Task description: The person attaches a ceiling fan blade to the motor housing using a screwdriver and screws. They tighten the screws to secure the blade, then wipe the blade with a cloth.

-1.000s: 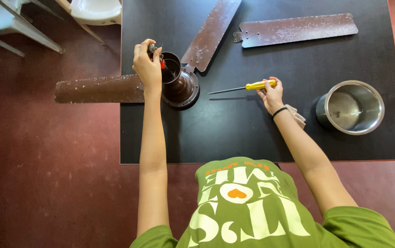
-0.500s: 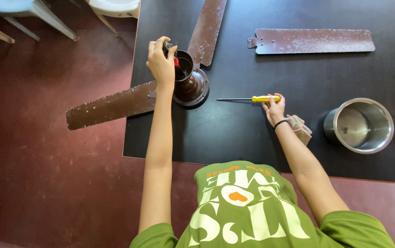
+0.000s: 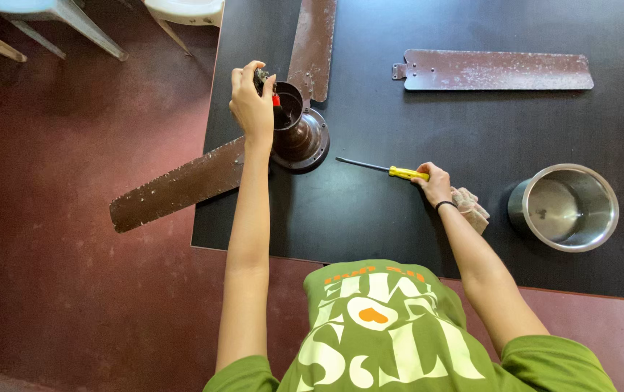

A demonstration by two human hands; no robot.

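A brown ceiling fan motor (image 3: 301,134) sits on the black table (image 3: 428,218) with two rusty blades attached, one (image 3: 178,185) sticking out over the left edge, one (image 3: 313,40) pointing away. My left hand (image 3: 250,101) is closed on the fan's upright rod end, where red wiring shows, at the motor's cup. My right hand (image 3: 435,181) rests on the table gripping the yellow handle of a screwdriver (image 3: 384,169), whose shaft points left toward the motor. A bracelet is on that wrist.
A detached fan blade (image 3: 493,70) lies at the table's far right. A shiny steel canopy cup (image 3: 566,207) stands at the right. A crumpled cloth (image 3: 471,207) lies beside my right wrist. White chairs (image 3: 181,11) stand on the red floor at the upper left.
The view has shifted, so everything sits further right and lower in frame. My left hand stays on the fan's rod, and my right hand stays on the screwdriver handle.
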